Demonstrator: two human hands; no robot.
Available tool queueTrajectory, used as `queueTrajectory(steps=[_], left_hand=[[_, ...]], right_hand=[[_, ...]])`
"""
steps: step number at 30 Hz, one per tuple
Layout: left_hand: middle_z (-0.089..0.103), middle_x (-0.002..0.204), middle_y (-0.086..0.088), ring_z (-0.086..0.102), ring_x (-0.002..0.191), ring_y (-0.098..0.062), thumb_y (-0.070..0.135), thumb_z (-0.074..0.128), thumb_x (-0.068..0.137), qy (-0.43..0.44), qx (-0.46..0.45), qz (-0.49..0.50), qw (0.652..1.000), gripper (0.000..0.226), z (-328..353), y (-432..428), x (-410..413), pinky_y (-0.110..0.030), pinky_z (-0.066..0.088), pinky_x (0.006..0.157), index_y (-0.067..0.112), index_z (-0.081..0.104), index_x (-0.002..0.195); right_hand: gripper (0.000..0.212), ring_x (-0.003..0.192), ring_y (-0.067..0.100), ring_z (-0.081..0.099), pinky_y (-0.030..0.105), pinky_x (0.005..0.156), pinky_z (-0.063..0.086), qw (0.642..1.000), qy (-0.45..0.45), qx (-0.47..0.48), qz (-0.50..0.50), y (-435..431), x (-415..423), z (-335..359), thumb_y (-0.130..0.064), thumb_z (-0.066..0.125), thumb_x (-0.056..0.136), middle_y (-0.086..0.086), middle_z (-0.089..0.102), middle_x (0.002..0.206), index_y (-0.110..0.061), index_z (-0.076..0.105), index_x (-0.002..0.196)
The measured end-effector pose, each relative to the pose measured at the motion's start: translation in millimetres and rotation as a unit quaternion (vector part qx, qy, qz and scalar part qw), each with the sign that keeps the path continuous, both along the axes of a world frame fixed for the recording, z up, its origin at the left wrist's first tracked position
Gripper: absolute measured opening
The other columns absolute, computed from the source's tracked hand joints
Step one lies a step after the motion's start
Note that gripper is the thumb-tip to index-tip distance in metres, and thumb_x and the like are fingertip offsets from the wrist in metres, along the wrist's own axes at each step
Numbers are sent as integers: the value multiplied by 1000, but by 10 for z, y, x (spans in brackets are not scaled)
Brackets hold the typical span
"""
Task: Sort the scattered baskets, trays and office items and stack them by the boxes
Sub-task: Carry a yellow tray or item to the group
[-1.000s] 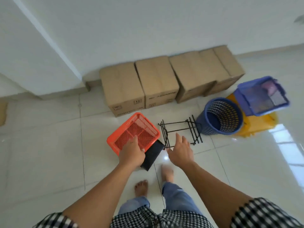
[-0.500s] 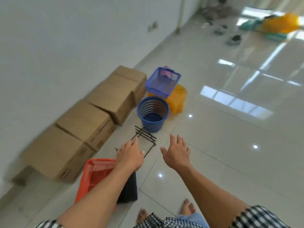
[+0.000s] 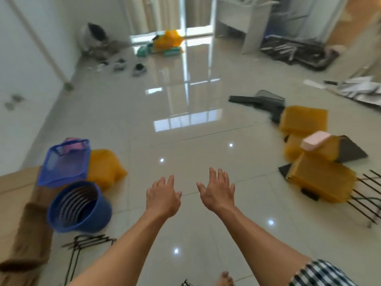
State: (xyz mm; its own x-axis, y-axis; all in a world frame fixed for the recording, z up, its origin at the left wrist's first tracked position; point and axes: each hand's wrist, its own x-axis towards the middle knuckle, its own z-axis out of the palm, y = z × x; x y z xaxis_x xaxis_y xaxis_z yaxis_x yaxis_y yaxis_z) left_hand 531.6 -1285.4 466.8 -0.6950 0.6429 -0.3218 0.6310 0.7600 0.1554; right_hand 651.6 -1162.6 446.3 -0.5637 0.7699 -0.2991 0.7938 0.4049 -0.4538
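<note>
At far left the cardboard boxes (image 3: 18, 182) are lying along the wall, with sorted items sitting just beside them. A blue rectangular basket (image 3: 64, 162) is carrying a pink item (image 3: 72, 144) and is touching a yellow basket (image 3: 105, 168). The blue round bin (image 3: 79, 207) is showing nothing inside. A black wire rack (image 3: 86, 242) is lying nearer the person. The orange basket gripped a second ago is no longer showing in view. The left hand (image 3: 162, 197) and right hand (image 3: 218, 190) are now hanging over bare floor, fingers spread, holding nothing. Judgement: one delivery is done and the person is turning for the next. At right, yellow trays (image 3: 317, 178) are lying in a loose pile under a pink block (image 3: 314, 141), well apart from the boxes.
</note>
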Motion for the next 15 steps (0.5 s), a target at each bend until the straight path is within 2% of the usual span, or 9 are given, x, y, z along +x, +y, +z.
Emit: queueTrajectory(steps=[7, 15], left_hand=[[20, 166, -9, 21, 151, -31, 51, 41, 102, -5, 19, -158, 987, 70, 23, 1601, 946, -47, 22, 121, 25, 12, 161], [19, 166, -10, 19, 152, -31, 51, 40, 103, -4, 0, -338, 941, 70, -45, 2685, 1968, -47, 21, 121, 25, 10, 161]], right_hand=[[76, 156, 29, -4, 58, 122, 5, 986, 18, 7, -167, 1195, 1185, 55, -57, 40, 101, 8, 0, 170, -24, 7, 161], [73, 156, 29, -3, 58, 122, 6, 936, 19, -11, -350, 1686, 2396, -42, -57, 39, 102, 7, 1, 170, -24, 10, 161]])
